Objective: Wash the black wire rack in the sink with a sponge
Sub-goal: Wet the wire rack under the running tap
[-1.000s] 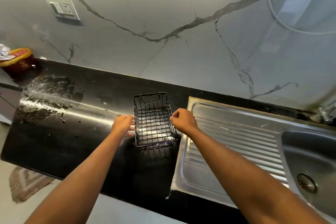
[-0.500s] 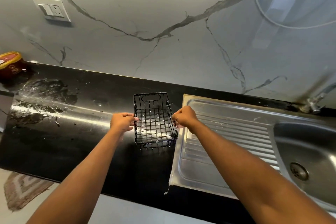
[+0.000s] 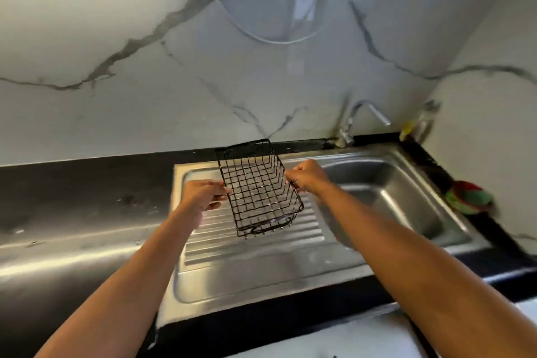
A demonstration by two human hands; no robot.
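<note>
Left hand (image 3: pixel 203 196), right hand (image 3: pixel 308 178) (two) grip sides | wire rack (image 3: pixel 263 219): one

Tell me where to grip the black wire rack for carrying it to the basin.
Grip the black wire rack by the top rim wires of its long sides, one hand coming from each side, as the left hand and right hand do. The open grid lets fingers hook in, and opposed holds steady the tilted rack.

Bright upper-left light; glare streak on countertop (image 3: pixel 58 259); motion blur; edges bowed.
</note>
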